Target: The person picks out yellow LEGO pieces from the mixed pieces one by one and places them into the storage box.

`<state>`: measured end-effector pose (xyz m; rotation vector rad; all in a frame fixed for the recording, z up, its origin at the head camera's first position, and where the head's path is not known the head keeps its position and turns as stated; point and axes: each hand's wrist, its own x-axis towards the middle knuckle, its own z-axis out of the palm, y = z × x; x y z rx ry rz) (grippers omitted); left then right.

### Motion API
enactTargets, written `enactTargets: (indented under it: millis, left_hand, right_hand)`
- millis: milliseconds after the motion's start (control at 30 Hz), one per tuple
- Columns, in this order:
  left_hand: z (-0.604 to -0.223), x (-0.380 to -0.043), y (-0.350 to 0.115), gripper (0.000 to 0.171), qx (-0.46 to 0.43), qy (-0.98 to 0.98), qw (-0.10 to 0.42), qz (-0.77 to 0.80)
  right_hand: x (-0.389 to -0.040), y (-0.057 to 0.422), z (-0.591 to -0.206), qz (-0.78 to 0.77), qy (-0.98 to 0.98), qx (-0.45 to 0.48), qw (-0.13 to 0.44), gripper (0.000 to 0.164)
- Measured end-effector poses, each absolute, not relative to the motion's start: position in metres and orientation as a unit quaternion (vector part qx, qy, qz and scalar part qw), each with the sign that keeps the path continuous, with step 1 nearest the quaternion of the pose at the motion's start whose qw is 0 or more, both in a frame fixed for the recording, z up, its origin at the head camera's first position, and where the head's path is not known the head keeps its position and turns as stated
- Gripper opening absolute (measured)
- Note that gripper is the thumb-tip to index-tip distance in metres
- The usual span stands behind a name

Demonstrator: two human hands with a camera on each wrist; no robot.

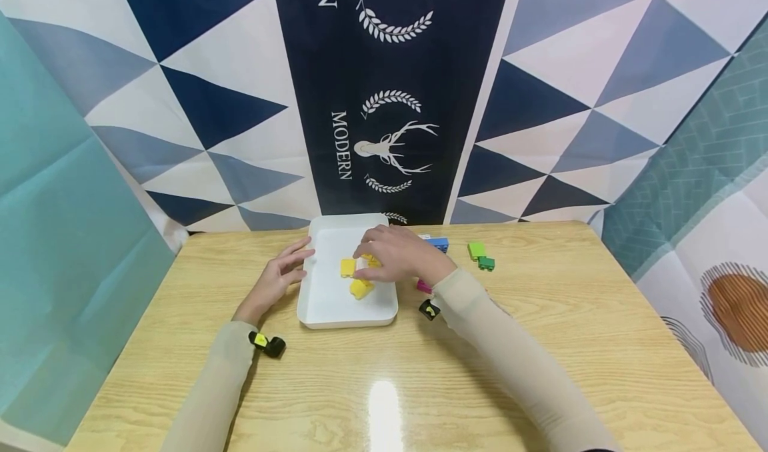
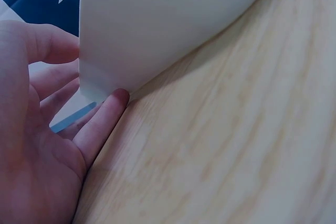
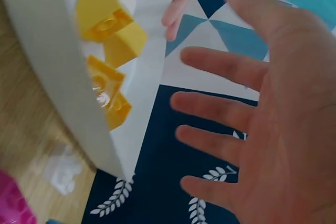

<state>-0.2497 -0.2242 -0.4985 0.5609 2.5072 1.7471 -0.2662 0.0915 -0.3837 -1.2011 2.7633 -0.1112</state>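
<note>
A white tray (image 1: 348, 321) stands on the table with several yellow toy bricks (image 1: 361, 289) lying loose inside it. My left hand (image 1: 279, 279) touches the tray's left side; in the left wrist view its fingertips (image 2: 119, 96) meet the tray wall low down, near the tabletop. Over the right part of the tray hovers my right hand (image 1: 393, 255), partly hiding the bricks in the head view. The right wrist view shows its fingers (image 3: 215, 108) spread, with nothing between them, beside the yellow bricks (image 3: 102, 11).
Right of the tray are a blue brick (image 1: 439, 244), a magenta brick (image 1: 423, 286) partly behind the right arm, and a whitish brick (image 3: 64, 171). Farther right lie a light green brick (image 1: 477, 251) and a dark green one (image 1: 487, 264). A patterned cloth (image 1: 390, 192) hangs behind the table.
</note>
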Motion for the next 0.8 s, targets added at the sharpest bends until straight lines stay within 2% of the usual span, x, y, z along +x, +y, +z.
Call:
enactTargets:
  millis: [200, 400, 800]
  left_hand:
    - [-0.500, -0.250, -0.226, 0.047, 0.183, 0.807, 0.015, 0.562]
    - [-0.500, -0.250, -0.225, 0.047, 0.184, 0.805, 0.017, 0.564]
    - [-0.500, -0.250, -0.223, 0.048, 0.180, 0.811, 0.010, 0.556]
  right_hand:
    - [-0.263, 0.106, -0.391, -0.056, 0.921, -0.379, 0.064, 0.068]
    - [-0.260, 0.126, -0.397, -0.088, 0.925, -0.365, 0.063, 0.075]
    - [-0.258, 0.176, -0.409, -0.114, 0.933, -0.340, 0.014, 0.067]
